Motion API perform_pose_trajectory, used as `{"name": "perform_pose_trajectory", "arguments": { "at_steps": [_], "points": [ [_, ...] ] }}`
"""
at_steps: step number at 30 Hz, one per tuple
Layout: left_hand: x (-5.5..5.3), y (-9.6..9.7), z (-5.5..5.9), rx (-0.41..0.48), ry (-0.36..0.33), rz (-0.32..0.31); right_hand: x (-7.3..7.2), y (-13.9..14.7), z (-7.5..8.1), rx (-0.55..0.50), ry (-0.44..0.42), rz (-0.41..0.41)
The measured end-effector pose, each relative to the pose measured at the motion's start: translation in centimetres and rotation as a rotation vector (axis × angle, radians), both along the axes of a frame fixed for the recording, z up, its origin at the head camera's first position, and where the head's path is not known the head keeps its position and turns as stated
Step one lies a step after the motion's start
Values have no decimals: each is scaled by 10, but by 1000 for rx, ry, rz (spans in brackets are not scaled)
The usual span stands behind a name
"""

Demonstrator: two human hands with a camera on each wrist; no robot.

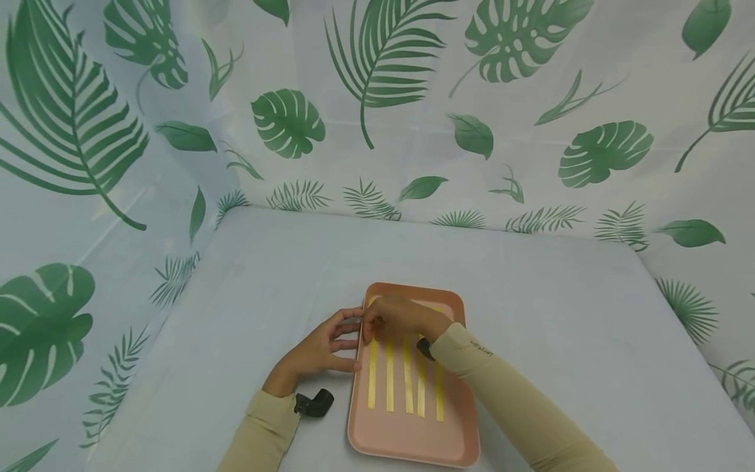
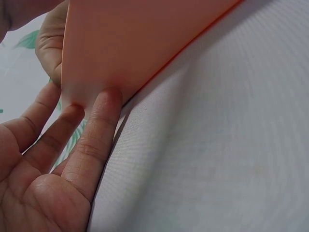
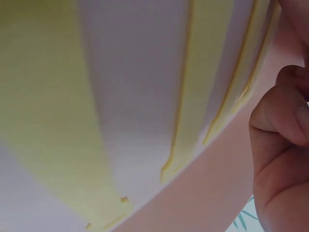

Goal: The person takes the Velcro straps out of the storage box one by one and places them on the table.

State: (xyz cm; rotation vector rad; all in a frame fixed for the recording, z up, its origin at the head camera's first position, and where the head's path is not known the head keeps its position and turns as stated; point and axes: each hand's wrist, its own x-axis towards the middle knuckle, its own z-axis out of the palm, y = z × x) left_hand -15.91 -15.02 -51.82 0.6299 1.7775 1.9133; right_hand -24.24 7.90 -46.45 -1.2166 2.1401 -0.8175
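Note:
A shallow salmon-pink tray (image 1: 413,440) lies lengthwise before me, several flat yellow strips (image 1: 390,383) running along its pale floor. My left hand (image 1: 315,347) is at its left side, fingers spread and mostly straight. In the left wrist view, fingertips (image 2: 107,99) touch the tray's outer wall (image 2: 125,43). Over the tray's far left part, my right hand (image 1: 396,316) has curled fingers close to the leftmost strip and covers the strips' upper parts. Those curled fingers (image 3: 280,116) appear beside the strips (image 3: 203,58) in the right wrist view; I cannot tell what is between them.
The tray rests on a table covered in pale cloth (image 1: 283,262). White curtains (image 1: 407,144) printed with green leaves stand behind and at both sides. A black wrist camera (image 1: 315,403) sits at my left wrist; another black device (image 1: 425,349) is under the right one.

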Motion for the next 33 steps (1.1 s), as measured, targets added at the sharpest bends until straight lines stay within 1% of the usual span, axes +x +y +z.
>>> {"name": "perform_pose_trajectory", "arguments": {
  "at_steps": [3, 8, 14, 15, 17, 21, 23, 25, 30, 33],
  "points": [
    [0, 0, 0, -3, 1, 2, 0, 0, -1, -15, -9, 5],
    [0, 1, 1, 3, 6, -8, 3, 3, 2, -33, 24, 10],
    [1, 0, 1, 3, 4, -17, 6, 7, 3, -38, 24, 14],
    [1, 0, 1, 2, 7, -17, 5, 8, 4, -44, 12, 15],
    [1, 0, 0, -2, 12, -15, 4, 9, 5, -63, 16, 28],
    [2, 1, 1, -12, 15, 0, 3, 14, 13, -145, 69, 68],
    [2, 1, 2, -17, 15, 7, 4, 17, 19, -179, 109, 78],
    [2, 1, 2, -20, 21, 9, 4, 21, 22, -212, 128, 85],
    [2, 2, 2, -18, 33, 5, 8, 27, 32, -264, 134, 69],
    [2, 3, 3, -7, 32, -2, 12, 29, 42, -258, 144, 29]
  ]
}}
